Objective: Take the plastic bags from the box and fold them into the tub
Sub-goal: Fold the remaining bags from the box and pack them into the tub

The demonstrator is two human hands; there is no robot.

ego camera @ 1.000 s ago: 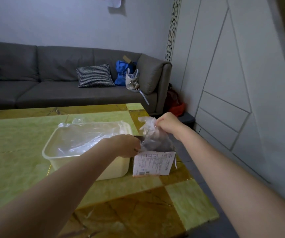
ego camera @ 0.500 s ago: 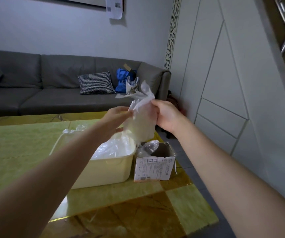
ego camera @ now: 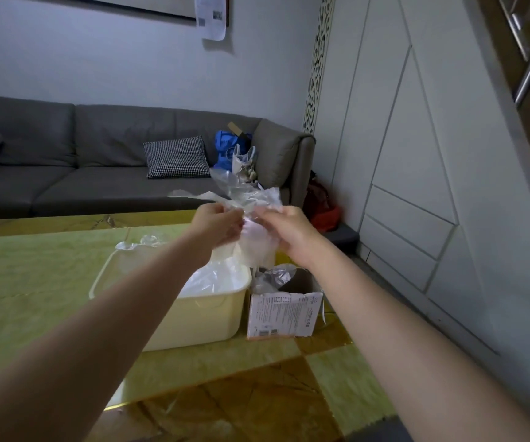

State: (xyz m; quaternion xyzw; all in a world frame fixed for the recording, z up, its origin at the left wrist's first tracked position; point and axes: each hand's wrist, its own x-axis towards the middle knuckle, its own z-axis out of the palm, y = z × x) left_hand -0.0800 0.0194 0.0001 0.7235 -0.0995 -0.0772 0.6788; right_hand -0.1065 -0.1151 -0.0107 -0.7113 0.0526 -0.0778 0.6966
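Both hands up over the tub (ego camera: 193, 317): left hand (ego camera: 217, 223) and right hand (ego camera: 284, 229) each pinch the clear bag (ego camera: 251, 215). Box (ego camera: 284, 314) sits just right of the tub

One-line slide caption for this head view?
Both hands, left and right, pinch a clear plastic bag above the cream tub and open box.

grey sofa (ego camera: 97, 173) against pale wall (ego camera: 97, 68); white panelled cabinets (ego camera: 401, 154)
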